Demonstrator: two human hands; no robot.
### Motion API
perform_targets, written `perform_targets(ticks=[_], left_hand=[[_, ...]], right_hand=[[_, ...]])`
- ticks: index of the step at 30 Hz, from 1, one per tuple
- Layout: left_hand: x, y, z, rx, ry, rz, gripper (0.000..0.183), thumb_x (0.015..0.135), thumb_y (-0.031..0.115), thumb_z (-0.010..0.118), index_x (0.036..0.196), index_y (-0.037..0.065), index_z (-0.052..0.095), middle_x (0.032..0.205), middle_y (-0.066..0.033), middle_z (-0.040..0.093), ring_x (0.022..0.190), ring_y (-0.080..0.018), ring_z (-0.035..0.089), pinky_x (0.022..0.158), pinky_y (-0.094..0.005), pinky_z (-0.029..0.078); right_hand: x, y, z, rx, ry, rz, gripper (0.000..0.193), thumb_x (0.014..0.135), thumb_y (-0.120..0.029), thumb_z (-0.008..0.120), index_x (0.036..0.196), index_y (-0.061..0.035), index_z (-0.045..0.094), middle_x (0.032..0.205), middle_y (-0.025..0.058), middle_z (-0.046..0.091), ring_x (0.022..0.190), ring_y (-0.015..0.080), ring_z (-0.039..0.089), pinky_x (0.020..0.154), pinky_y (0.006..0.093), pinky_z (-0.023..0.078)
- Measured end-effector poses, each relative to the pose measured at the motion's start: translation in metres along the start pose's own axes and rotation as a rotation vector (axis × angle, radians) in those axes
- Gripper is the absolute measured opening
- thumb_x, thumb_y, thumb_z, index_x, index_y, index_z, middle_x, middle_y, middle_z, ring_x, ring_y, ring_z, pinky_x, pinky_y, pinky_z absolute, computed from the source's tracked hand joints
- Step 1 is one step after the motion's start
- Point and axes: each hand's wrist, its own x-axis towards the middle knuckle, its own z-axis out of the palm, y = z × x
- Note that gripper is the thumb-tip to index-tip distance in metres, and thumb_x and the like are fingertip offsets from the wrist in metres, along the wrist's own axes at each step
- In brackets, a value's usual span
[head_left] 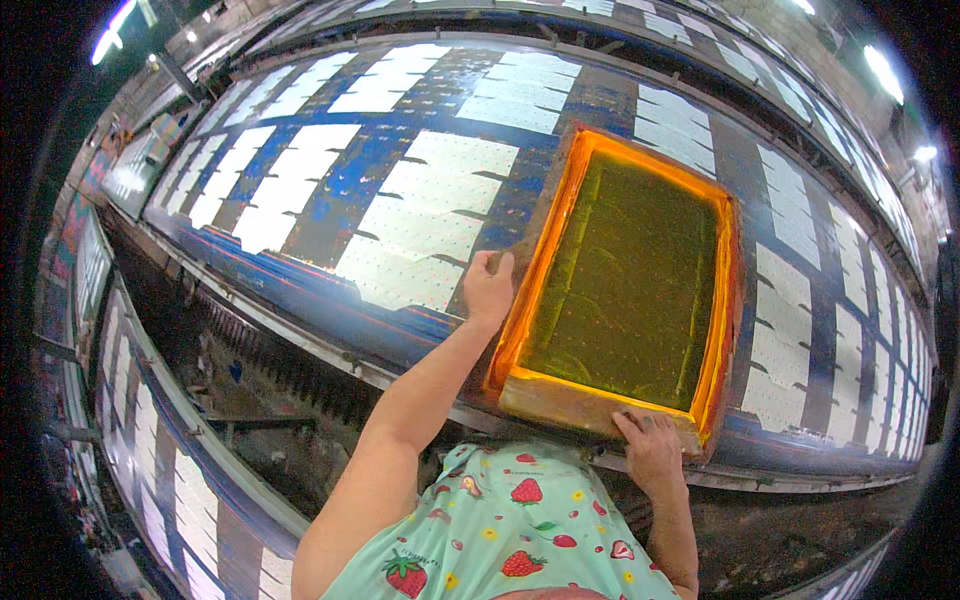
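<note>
A screen-printing frame (600,404) with a glowing orange-yellow inner border and a dark olive mesh (625,275) lies on the long printing table (400,335), right of the middle. My right hand (655,450) grips its near rim close to the right corner, fingers over the top of the rim. By the frame's left side, my left hand (488,290) is closed, thumb against the curled fingers. Whatever it pinches there, if anything, is hidden. White dotted sheets (425,215) lie in rows on the table's blue and brown surface, left of the frame and beyond it.
More white sheets (783,345) lie to the right of the frame. A second long table (190,500) with similar sheets runs along the lower left, across a dark gap (270,385). Further tables (690,40) stretch behind. Lamps (883,73) hang at the far right.
</note>
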Motion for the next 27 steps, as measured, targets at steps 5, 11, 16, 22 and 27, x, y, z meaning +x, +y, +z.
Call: perform_targets(ticks=[5, 11, 16, 22, 27], left_hand=[[-0.004, 0.001, 0.0, -0.021, -0.03, -0.068, 0.038, 0.102, 0.037, 0.077, 0.12, 0.004, 0.071, 0.103, -0.0213, 0.078, 0.097, -0.0395, 0.076, 0.088, -0.049, 0.057], [-0.007, 0.007, -0.001, 0.027, -0.061, -0.02, 0.04, 0.103, 0.033, 0.075, 0.129, 0.005, 0.066, 0.115, -0.0226, 0.072, 0.107, -0.0428, 0.07, 0.095, -0.0504, 0.056], [-0.007, 0.005, 0.001, 0.025, -0.022, 0.172, 0.042, 0.103, 0.029, 0.075, 0.133, 0.002, 0.064, 0.125, -0.0221, 0.062, 0.116, -0.0421, 0.063, 0.102, -0.0493, 0.053], [-0.008, 0.005, -0.002, -0.041, -0.073, 0.119, 0.038, 0.104, 0.026, 0.073, 0.134, 0.003, 0.065, 0.123, -0.0201, 0.062, 0.115, -0.0392, 0.063, 0.101, -0.0484, 0.053], [-0.007, 0.004, -0.001, -0.071, -0.074, 0.115, 0.028, 0.106, 0.021, 0.068, 0.131, 0.007, 0.072, 0.117, -0.0172, 0.065, 0.111, -0.0377, 0.065, 0.1, -0.0466, 0.053]], right_hand=[[0.032, -0.015, -0.009, -0.063, 0.004, 0.037, 0.053, 0.085, -0.002, 0.068, 0.136, -0.0132, 0.075, 0.125, 0.013, 0.075, 0.118, 0.0374, 0.07, 0.105, 0.0514, 0.056], [0.068, -0.026, -0.023, 0.075, -0.179, 0.202, 0.056, 0.074, 0.006, 0.064, 0.127, -0.0065, 0.078, 0.12, 0.0191, 0.08, 0.117, 0.0397, 0.074, 0.102, 0.0505, 0.059], [0.05, -0.044, -0.024, 0.059, -0.216, 0.239, 0.057, 0.074, 0.006, 0.065, 0.127, -0.0077, 0.079, 0.124, 0.0187, 0.079, 0.12, 0.0399, 0.074, 0.104, 0.0501, 0.058], [0.039, -0.055, 0.016, -0.089, 0.011, 0.157, 0.049, 0.082, 0.003, 0.066, 0.127, -0.0111, 0.079, 0.122, 0.0151, 0.079, 0.116, 0.0377, 0.075, 0.101, 0.0502, 0.058], [0.07, -0.016, 0.037, -0.185, 0.149, 0.081, 0.05, 0.084, 0.002, 0.066, 0.131, -0.0118, 0.077, 0.128, 0.0121, 0.076, 0.117, 0.037, 0.072, 0.1, 0.0494, 0.058]])
